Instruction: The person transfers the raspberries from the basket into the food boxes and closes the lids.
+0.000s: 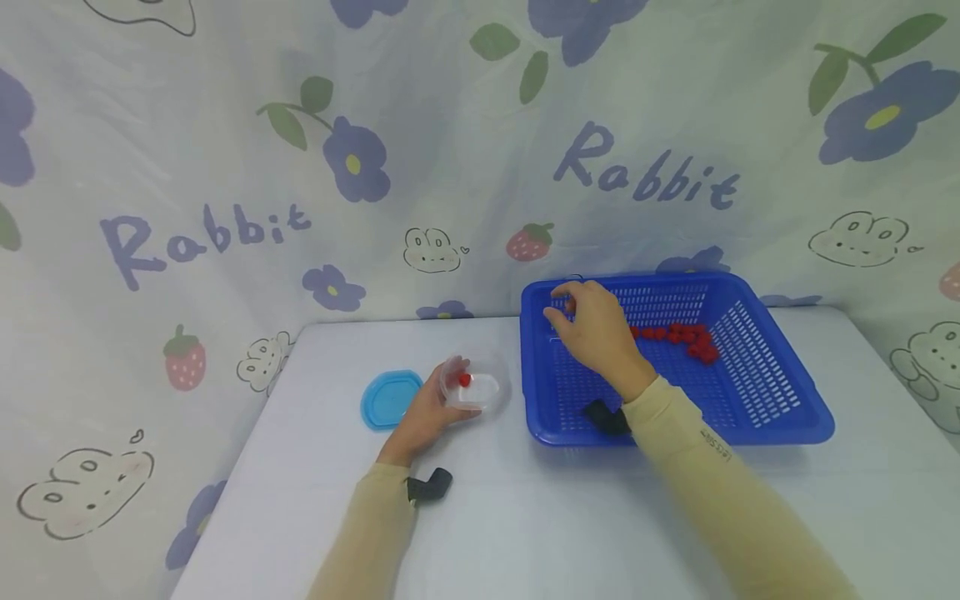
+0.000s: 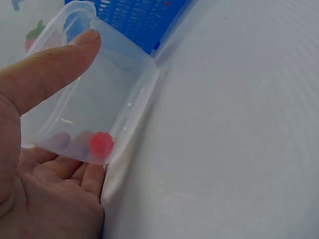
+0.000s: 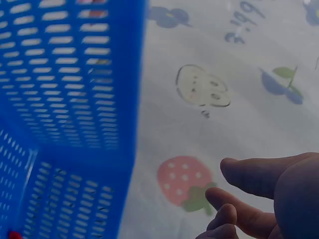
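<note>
My left hand (image 1: 423, 421) grips a clear plastic tub (image 1: 486, 390) that stands on the table, the thumb at its rim and the fingers under its side in the left wrist view. Inside the tub lies one small red bumpy piece (image 2: 101, 145), raspberry-like in look. Over the left side of a blue plastic basket (image 1: 678, 435) hovers my right hand (image 1: 600, 333). Its thumb and index finger are apart with nothing between them, and the other fingers bend loosely. Several red pieces (image 1: 703, 348) lie along the back of the basket, partly hidden by the right hand.
A light blue lid (image 1: 390, 402) lies left of the tub, beside the left hand. The white table (image 1: 510, 533) meets a printed cloth backdrop (image 1: 465, 167) behind the basket. Dark straps show at both wrists.
</note>
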Available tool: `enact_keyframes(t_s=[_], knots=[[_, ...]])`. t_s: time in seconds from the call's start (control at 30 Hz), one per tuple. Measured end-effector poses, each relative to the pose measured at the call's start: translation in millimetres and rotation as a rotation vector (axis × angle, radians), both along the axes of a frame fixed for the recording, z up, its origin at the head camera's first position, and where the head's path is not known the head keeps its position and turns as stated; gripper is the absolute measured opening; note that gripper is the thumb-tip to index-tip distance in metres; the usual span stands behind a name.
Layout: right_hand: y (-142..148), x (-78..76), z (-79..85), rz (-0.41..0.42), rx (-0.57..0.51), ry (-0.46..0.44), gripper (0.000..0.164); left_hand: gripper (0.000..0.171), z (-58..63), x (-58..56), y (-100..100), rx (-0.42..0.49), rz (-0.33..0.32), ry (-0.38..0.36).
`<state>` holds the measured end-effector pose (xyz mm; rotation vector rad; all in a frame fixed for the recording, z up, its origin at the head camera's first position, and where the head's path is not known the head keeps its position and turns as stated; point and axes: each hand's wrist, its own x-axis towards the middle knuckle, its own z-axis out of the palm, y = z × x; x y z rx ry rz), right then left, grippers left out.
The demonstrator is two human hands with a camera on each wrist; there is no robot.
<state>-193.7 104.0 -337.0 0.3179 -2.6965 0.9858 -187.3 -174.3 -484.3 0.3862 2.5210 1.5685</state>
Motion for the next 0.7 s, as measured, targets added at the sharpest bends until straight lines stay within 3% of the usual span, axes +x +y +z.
enact_keyframes(t_s=[0.3,0.7], knots=[[29,-26.7,-16.5,0.015,0.05,-0.097,0.033,0.091,4.3,3.0,1,0.011,-0.001,-0.013],[55,-57.2,-37.8,0.072,0.223,-0.257,0.036,0.087,4.2,1.7,2,-0.022,0.012,-0.015]])
